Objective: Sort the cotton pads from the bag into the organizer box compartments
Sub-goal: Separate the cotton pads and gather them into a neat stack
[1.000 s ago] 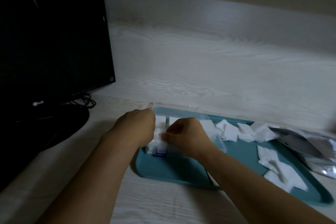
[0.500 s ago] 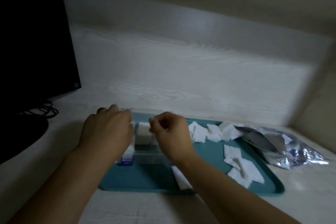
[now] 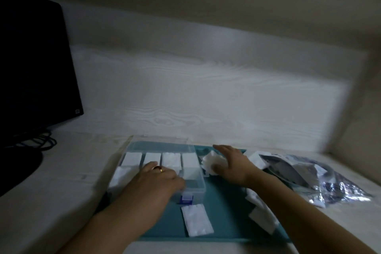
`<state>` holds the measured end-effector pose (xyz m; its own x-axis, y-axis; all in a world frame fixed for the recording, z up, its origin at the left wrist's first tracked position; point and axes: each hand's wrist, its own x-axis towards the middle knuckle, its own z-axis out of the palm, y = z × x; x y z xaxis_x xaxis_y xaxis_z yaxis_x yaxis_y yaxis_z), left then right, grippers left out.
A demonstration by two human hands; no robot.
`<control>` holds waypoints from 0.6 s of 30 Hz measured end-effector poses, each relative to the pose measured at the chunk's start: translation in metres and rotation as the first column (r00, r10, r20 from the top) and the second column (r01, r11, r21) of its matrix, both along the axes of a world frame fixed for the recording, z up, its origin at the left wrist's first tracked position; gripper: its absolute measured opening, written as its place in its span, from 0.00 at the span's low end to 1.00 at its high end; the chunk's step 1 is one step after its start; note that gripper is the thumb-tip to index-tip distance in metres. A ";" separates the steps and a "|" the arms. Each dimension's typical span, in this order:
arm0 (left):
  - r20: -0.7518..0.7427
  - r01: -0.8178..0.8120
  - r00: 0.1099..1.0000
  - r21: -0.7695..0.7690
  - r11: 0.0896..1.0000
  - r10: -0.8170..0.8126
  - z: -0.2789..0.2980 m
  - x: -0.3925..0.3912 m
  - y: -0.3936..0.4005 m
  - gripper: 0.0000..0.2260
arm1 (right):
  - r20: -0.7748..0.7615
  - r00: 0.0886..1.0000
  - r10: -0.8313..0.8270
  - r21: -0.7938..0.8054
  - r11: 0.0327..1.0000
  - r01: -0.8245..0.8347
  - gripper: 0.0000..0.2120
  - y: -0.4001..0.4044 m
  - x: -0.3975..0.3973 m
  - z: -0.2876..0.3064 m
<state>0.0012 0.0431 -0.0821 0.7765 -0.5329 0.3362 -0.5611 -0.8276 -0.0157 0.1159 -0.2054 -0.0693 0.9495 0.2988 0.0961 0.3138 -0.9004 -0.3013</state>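
Four cotton pads (image 3: 171, 161) fill the far row of a clear organizer box (image 3: 193, 188) on a teal tray (image 3: 224, 214), a dark monitor (image 3: 35, 68) standing left and a crinkled foil bag (image 3: 305, 173) lying right on the pale surface (image 3: 51, 202). Loose pads (image 3: 196, 222) litter the tray. The left hand (image 3: 156, 179) rests palm-down over the box, fingers relaxed; the right hand (image 3: 231, 163) spreads open fingers on a heap of pads (image 3: 210, 163) beside the box.
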 end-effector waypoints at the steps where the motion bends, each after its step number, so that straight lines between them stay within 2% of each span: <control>1: 0.010 -0.014 1.000 0.006 1.000 0.014 0.000 -0.001 -0.001 0.33 | -0.023 0.999 0.036 -0.034 0.999 -0.036 0.32 0.006 0.004 -0.002; 3: 0.023 -0.036 0.999 0.002 0.999 0.035 -0.002 -0.002 -0.002 0.32 | -0.087 0.993 0.084 -0.148 0.984 -0.096 0.30 0.016 0.010 -0.006; 5: 0.042 -0.047 0.998 -0.031 0.998 0.048 -0.004 -0.002 -0.001 0.26 | -0.108 0.986 0.127 -0.252 0.956 -0.151 0.28 0.020 0.008 -0.008; 8: 0.089 -0.066 0.993 -0.094 0.993 0.074 -0.004 -0.006 0.003 0.11 | -0.066 0.982 0.178 -0.266 0.945 -0.189 0.27 0.013 -0.021 -0.008; 9: 0.095 -0.082 0.991 -0.109 0.991 0.092 -0.002 -0.008 0.000 0.10 | -0.061 0.978 0.198 -0.254 0.945 -0.207 0.29 0.008 -0.035 -0.007; 12: 0.185 -0.088 0.976 -0.149 0.985 0.115 0.004 -0.011 -0.012 0.13 | -0.056 0.966 0.253 -0.025 0.967 -0.255 0.29 -0.006 -0.073 -0.001; 15: 0.287 -0.025 0.955 -0.188 0.982 0.079 0.008 -0.019 -0.029 0.13 | 0.160 0.973 0.168 0.281 0.937 -0.208 0.20 -0.023 -0.073 0.009; 17: 0.330 0.040 0.943 -0.188 0.981 0.025 0.005 -0.025 -0.041 0.13 | 0.228 0.974 0.012 0.339 0.936 -0.091 0.19 -0.038 -0.054 0.009; 18: 0.334 0.085 0.942 -0.166 0.982 -0.025 0.002 -0.027 -0.048 0.13 | 0.236 0.971 -0.043 0.277 0.961 -0.024 0.21 -0.046 -0.041 0.008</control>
<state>-0.0258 -0.0052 -0.0805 0.5773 -0.4810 0.6599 -0.5942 -0.8017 -0.0645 0.0751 -0.2518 -0.0615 0.8914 0.2195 0.3965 0.3987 -0.7959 -0.4557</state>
